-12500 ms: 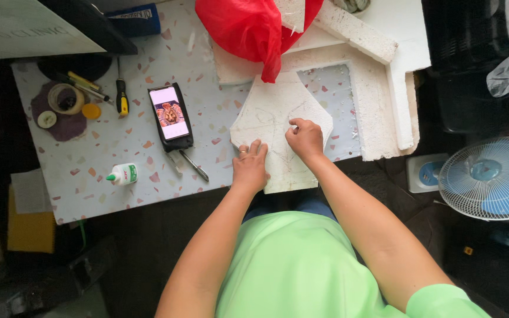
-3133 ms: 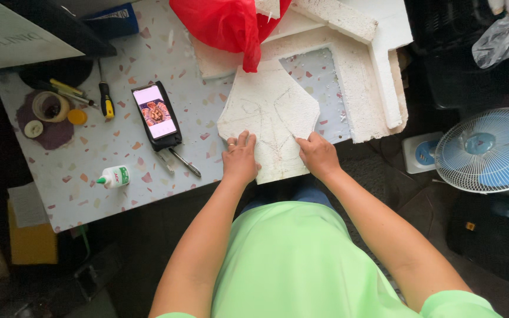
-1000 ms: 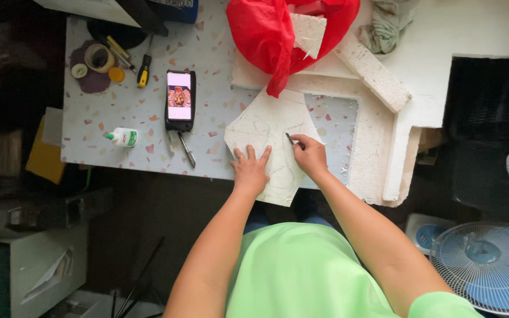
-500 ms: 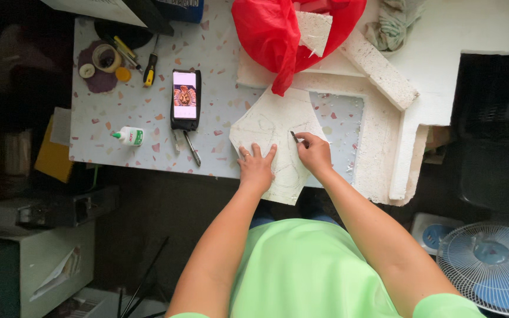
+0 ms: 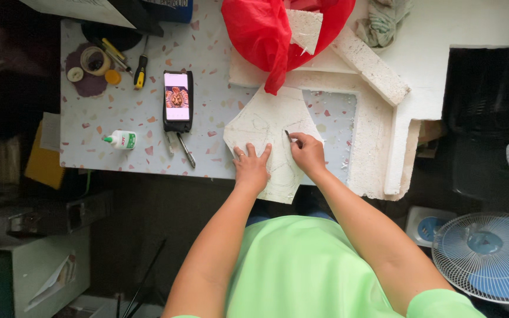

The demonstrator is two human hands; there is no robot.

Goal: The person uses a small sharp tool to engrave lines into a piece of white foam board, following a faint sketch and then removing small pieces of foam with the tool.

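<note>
Marking up the foam sheet, middle of the frame

My left hand [image 5: 252,169] lies flat, fingers spread, pinning the white foam sheet [image 5: 269,126] so it can't slide; my right hand [image 5: 308,154] pinches a thin dark tool [image 5: 288,136] against it; phone [image 5: 178,100] sits left, in view.

Two bare hands showed at centre frame, the left hand [image 5: 252,169] and the right hand [image 5: 308,154]. There was one black smartphone with a lit screen [image 5: 178,100], one small white glue bottle with a green cap [image 5: 121,140] at left, one crumpled red plastic bag [image 5: 266,32] (top centre), and one blue-and-white electric fan [image 5: 485,257] at lower right.
</note>
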